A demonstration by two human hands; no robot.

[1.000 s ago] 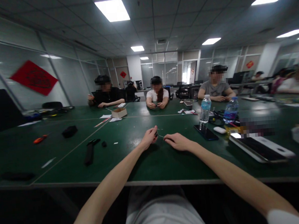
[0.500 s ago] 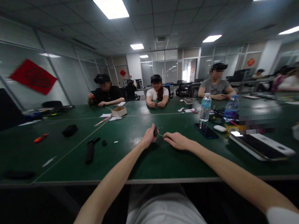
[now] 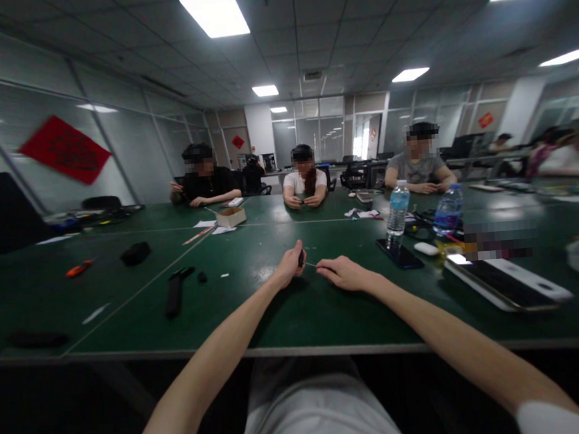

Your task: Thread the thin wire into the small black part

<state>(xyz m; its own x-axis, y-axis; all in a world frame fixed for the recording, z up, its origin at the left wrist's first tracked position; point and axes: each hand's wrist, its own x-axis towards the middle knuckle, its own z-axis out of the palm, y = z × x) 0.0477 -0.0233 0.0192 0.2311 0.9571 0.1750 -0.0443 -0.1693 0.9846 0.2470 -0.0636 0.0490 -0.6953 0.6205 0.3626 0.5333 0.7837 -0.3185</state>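
You face a glossy green worktop [image 3: 328, 324] under white rectangular ceiling lights [image 3: 216, 14], a grey-framed glass wall [image 3: 136, 139] on your left, black office chairs [image 3: 353, 176] beyond.

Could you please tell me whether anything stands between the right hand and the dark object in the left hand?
Only a thin rod, which the right hand holds, spans the gap toward the dark object in the left hand; nothing else visible stands between them.

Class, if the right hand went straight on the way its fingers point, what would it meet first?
Most likely the left hand or the small black object it grips; which of these the right hand would touch first is unclear.
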